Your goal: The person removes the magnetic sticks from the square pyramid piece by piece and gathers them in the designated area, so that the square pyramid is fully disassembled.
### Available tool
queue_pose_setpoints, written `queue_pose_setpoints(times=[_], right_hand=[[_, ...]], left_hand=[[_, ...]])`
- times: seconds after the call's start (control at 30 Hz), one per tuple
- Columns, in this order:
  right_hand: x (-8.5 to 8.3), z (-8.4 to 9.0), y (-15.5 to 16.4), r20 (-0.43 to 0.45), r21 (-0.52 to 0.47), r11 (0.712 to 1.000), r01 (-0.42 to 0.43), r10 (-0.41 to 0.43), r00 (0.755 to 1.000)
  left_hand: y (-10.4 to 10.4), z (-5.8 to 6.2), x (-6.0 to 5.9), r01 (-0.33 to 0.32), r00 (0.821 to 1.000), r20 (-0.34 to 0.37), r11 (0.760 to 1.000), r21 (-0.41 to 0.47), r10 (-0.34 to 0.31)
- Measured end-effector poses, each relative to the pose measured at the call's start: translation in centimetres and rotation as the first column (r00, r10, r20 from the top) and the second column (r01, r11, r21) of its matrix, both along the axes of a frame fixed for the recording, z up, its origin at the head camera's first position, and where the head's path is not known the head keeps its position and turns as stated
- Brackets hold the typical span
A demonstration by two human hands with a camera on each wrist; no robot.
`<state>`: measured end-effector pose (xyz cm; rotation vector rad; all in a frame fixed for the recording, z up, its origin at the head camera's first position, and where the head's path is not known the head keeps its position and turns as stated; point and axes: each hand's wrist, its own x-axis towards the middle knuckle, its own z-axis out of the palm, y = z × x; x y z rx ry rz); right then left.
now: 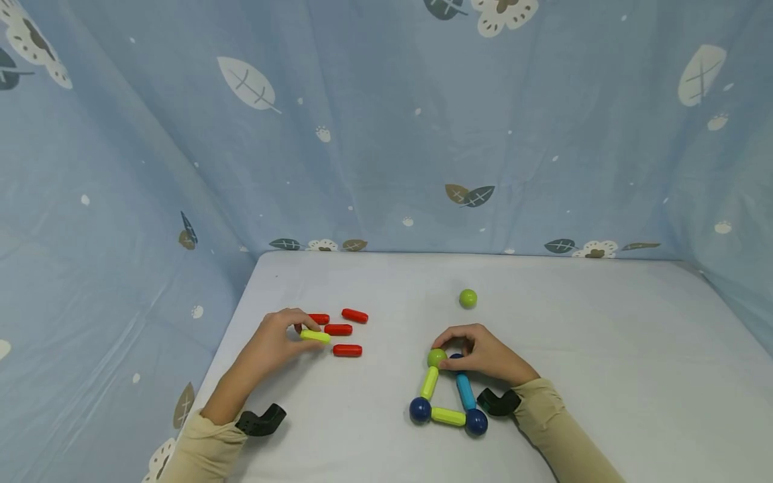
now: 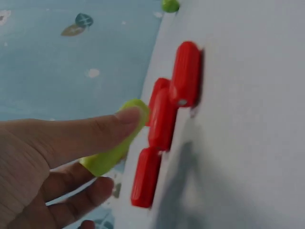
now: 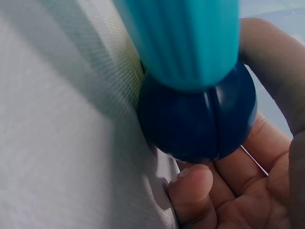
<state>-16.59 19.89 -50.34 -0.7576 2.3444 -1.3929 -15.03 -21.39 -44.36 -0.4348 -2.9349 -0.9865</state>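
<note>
My left hand (image 1: 274, 342) pinches a yellow-green magnetic rod (image 1: 315, 337) between thumb and fingers, just above several red rods (image 1: 347, 350). In the left wrist view the same yellow-green rod (image 2: 106, 161) tilts beside the red rods (image 2: 162, 119). With thumb and forefinger, my right hand (image 1: 483, 352) grips a green ball (image 1: 437, 358) at the far left corner of a four-sided frame. Two yellow-green rods (image 1: 448, 416), a blue rod (image 1: 466, 392) and dark blue balls (image 1: 420, 410) form its other parts. A dark blue ball (image 3: 195, 117) sits under the right hand, partly hidden in the head view.
A loose green ball (image 1: 468, 298) lies beyond the frame. White cloth (image 1: 604, 335) covers the table, with blue patterned fabric (image 1: 386, 134) hanging behind and at the sides. A black wrist device (image 1: 499, 402) lies close to the frame's right side.
</note>
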Motion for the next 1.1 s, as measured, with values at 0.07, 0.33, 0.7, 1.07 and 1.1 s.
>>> queue_pose_setpoints(times=[0.07, 0.33, 0.7, 1.07, 1.1], right_hand=[[0.0, 0.1, 0.0, -0.003, -0.004, 1.0, -0.003, 0.003, 1.0], [0.0, 0.2, -0.1, -0.001, -0.01, 1.0, -0.005, 0.005, 1.0], [0.0, 0.3, 0.0, -0.008, -0.013, 1.0, -0.004, 0.004, 1.0], [0.0, 0.2, 0.0, -0.016, -0.017, 1.0, 0.008, -0.009, 1.0], [0.0, 0.2, 0.0, -0.023, -0.019, 1.0, 0.012, -0.012, 1.0]], left_hand=[[-0.4, 0.0, -0.2, -0.003, 1.0, 0.029, 1.0, -0.014, 0.004], [-1.1, -0.9, -0.8, 0.006, 0.996, 0.095, 0.999, -0.034, -0.003], [-1.0, -1.4, -1.1, 0.018, 0.994, 0.108, 0.998, -0.065, -0.011], [0.1, 0.4, 0.0, -0.025, 0.997, 0.069, 0.998, -0.051, 0.029], [0.6, 0.5, 0.2, -0.01, 0.998, 0.055, 0.999, -0.042, 0.013]])
